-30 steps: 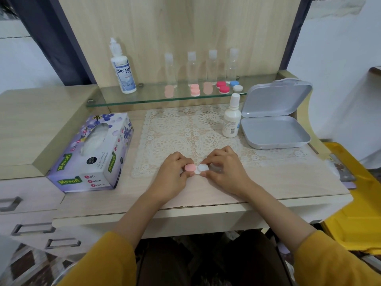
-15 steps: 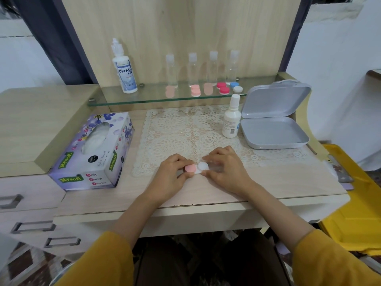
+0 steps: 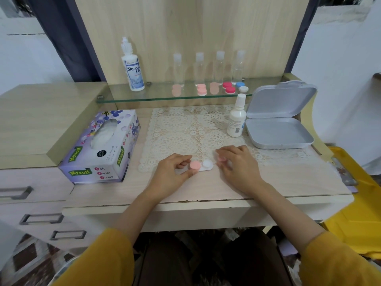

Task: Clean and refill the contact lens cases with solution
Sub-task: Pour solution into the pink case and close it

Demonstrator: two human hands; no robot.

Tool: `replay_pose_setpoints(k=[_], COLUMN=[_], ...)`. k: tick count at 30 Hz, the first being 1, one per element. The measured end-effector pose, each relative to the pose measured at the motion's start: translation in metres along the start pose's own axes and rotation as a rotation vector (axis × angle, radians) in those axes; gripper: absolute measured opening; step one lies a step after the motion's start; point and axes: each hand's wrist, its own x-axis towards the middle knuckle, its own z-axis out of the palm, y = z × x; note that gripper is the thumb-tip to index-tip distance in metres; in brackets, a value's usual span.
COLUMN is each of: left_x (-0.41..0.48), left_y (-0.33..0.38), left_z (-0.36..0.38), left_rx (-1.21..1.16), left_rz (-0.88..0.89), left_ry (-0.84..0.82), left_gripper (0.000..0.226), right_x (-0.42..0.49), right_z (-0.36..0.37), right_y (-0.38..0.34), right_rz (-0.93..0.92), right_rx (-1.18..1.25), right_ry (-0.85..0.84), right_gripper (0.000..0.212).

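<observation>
Uncapping, I'd guess: left hand pinched the lens case mid-frame, right hand grip was unclear. Pink cap next.

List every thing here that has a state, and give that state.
lens case, on desk, pink cap on
left hand, holds the lens case
right hand, pinches small pinkish piece
grey box, lid open
white bottle, capped, upright
Dream Eye bottle, upright on shelf

Right hand is blurred; its pinkish object is unidentifiable.

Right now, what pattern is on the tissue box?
Purple flowers on the tissue box, head view.
</observation>
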Motion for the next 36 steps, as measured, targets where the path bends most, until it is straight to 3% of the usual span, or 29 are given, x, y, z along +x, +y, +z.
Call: replay_pose_setpoints(k=[4,8,12,16,24,28,36], left_x=[0.001,0.001,0.002,0.003,0.002,0.001,0.001], left_y=[-0.001,-0.001,0.0,-0.001,-0.002,-0.001,0.002], left_z=[-0.001,0.001,0.003,0.004,0.001,0.0,0.001], left_rx=[-0.053,-0.037,-0.029,0.005,0.05,0.068,0.115], left_rz=[-0.026,-0.006,-0.016,-0.015,0.009,0.029,0.032], left_ry=[-0.008,-0.005,0.019,0.002,-0.042,-0.061,-0.071], left_gripper=[0.042,0.044,0.04,0.033,0.029,0.027,0.024], right_x=[-0.001,0.0,0.007,0.02,0.03,0.032,0.03], right_z=[-0.003,-0.008,-0.013,-0.023,-0.025,-0.02,-0.018], right_y=[0.0,-0.003,-0.001,-0.01,-0.027,-0.03,-0.032], right_rz=[-0.057,-0.037,0.056,-0.056,-0.218,-0.29,-0.293], right_rx=[-0.009,-0.076,0.057,0.182,0.059,-0.066,-0.129], right_ry=[-0.006,-0.009,-0.072,-0.174,-0.398,-0.445,-0.434], right_gripper=[0.021,0.052,0.022,0.022,0.029,0.018,0.018])
